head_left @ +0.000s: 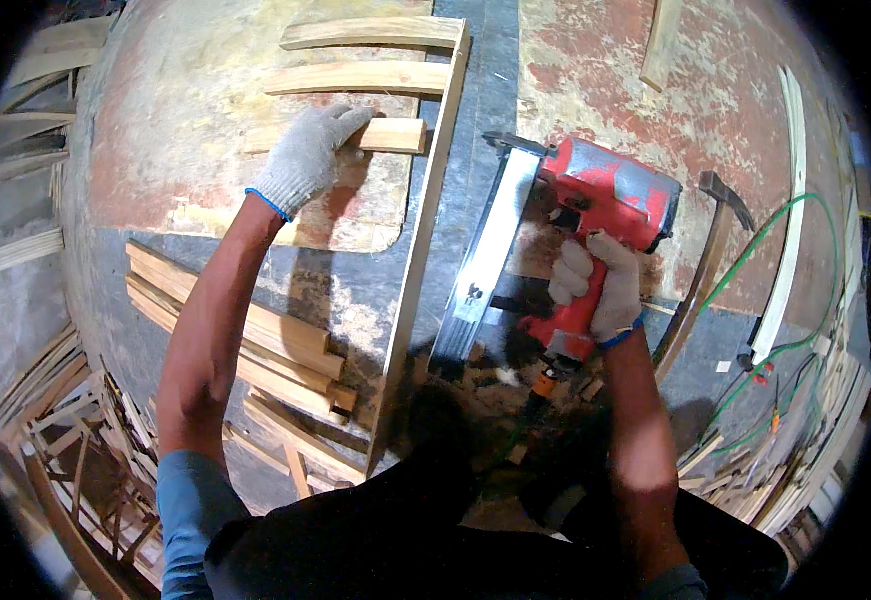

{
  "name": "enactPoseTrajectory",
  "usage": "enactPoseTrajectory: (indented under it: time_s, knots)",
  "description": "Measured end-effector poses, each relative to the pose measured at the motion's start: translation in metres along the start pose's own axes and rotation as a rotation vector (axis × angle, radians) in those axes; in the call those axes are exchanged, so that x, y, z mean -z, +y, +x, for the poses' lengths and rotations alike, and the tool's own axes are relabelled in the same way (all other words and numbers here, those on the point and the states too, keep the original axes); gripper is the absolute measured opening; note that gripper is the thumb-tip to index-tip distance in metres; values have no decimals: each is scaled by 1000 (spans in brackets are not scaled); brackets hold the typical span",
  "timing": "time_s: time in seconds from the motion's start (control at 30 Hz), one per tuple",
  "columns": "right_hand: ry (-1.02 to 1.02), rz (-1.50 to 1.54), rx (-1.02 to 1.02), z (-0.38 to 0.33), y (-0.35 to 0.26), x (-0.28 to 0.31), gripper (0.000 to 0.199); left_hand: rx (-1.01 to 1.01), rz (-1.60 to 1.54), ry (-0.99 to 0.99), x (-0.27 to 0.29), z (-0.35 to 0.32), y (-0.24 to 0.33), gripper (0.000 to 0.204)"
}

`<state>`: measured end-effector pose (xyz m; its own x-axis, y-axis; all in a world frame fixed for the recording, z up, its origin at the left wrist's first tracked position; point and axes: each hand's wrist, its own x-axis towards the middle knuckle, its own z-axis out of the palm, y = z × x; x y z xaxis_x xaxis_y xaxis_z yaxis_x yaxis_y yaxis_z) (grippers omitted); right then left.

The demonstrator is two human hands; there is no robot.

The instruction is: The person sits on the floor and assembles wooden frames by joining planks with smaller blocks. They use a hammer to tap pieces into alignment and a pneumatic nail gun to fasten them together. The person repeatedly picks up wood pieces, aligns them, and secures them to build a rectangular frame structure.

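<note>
My left hand (308, 160), in a pale knit glove with a blue cuff, is closed over a short wooden slat (396, 135). This slat's right end lies close to a long thin wooden rail (422, 235); I cannot tell whether they touch. Farther up, two more slats, an upper one (371, 33) and a lower one (361, 77), meet the same rail side-on. My right hand (611, 285), gloved too, grips the handle of a red nail gun (616, 190). The gun's long silver magazine (491, 245) slants down beside the rail, its nose pointing left toward it.
Several loose slats (256, 335) lie left of the rail, below my left forearm. A hammer (718, 225) and a green air hose (756, 245) lie to the right. Worn boards (216, 60) cover the floor. Wood scraps (786, 470) pile up at both sides.
</note>
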<state>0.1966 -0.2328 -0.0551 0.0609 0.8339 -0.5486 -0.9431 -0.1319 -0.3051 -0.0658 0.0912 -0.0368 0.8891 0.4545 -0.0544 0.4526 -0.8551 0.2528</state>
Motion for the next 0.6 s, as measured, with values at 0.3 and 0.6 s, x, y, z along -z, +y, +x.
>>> enactPoseTrajectory:
  time_s: [0.3, 0.6]
  knots:
    - [-83, 26, -70, 4, 14, -4, 12, 11, 8, -43, -5, 1, -3, 60]
    - [-60, -21, -77, 8, 17, -16, 29, -23, 55, -17, -14, 6, -7, 61]
